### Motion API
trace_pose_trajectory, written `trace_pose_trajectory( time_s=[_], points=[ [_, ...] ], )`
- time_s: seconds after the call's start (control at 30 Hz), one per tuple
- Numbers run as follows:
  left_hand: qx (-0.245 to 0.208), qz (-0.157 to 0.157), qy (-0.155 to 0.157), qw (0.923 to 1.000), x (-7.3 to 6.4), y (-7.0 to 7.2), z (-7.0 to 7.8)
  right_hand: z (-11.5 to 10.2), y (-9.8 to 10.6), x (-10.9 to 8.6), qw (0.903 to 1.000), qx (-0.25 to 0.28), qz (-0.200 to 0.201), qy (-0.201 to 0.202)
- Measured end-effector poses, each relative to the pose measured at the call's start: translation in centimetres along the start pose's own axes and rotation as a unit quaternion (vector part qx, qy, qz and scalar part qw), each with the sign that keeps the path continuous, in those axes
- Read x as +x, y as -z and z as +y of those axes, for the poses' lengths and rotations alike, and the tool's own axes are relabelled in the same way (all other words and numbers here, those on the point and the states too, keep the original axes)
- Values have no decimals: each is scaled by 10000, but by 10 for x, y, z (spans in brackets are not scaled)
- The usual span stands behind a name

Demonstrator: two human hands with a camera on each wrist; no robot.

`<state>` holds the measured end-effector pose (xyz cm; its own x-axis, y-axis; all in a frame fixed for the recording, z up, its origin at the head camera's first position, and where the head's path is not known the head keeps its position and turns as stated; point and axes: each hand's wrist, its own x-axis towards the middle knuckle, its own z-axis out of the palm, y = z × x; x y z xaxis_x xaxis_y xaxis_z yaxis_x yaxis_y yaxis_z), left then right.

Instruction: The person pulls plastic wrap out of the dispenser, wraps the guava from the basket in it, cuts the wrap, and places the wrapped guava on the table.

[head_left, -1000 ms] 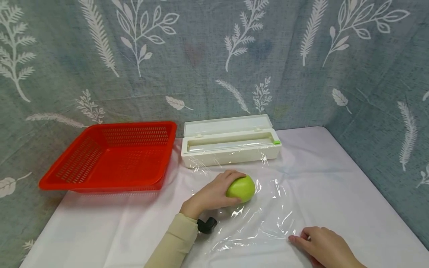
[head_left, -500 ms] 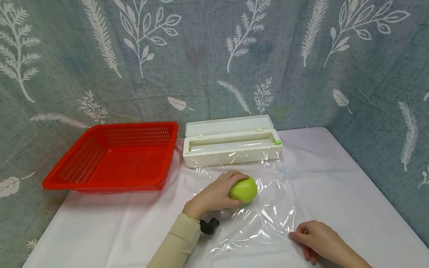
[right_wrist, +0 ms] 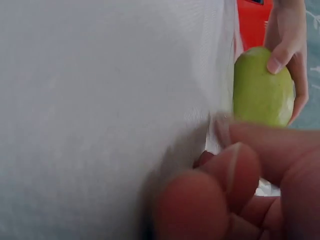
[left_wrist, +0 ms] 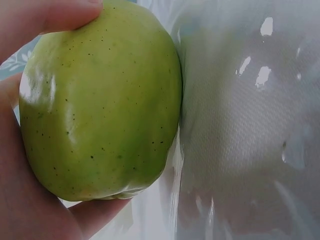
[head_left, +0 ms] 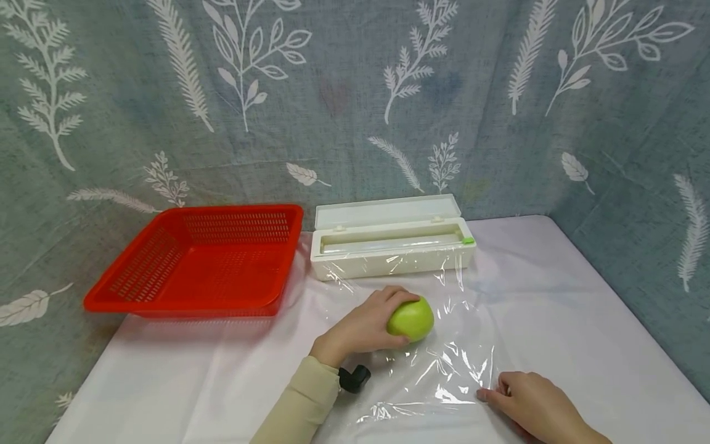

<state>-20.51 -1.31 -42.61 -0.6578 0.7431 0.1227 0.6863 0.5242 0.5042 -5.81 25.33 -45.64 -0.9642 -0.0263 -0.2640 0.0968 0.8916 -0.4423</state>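
- Left hand: grip curled round a green fruit, with the thumb on the near side and the fingers over the far side.
- Fruit: located on a sheet of clear film, in front of the box; the left wrist view shows its skin dotted with dark specks and its side meeting the film.
- Right hand: grip pinching the film's near right corner between thumb and finger, well apart from the fruit.
- Film: runs from the white box across the table to the right hand; creased and glossy.
- Box: lid raised at the back, a roll inside, a green tab at the right end.
- Red basket: stands left of the box, near it.
- Left arm: beige sleeve, black piece at the wrist.
- Backdrop: grey-green cloth, white leaf pattern.
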Motion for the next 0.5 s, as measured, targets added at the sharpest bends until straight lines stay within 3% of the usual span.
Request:
trace_pose_trajectory(
  time_s=[0.13,0.3,0.37,0.5],
  points=[
    [52,2,5,10000,1,0,0,1,1,0,9990,123,-175,392],
    [107,51,55,9999,-1,-1,0,6,3,-1,9954,747,-515,300],
    [105,56,82,9999,-1,-2,0,7,4,-1,9910,1124,-715,132],
    [135,41,109,9998,-1,0,-1,10,6,0,9793,1726,-1016,298]
  ],
)
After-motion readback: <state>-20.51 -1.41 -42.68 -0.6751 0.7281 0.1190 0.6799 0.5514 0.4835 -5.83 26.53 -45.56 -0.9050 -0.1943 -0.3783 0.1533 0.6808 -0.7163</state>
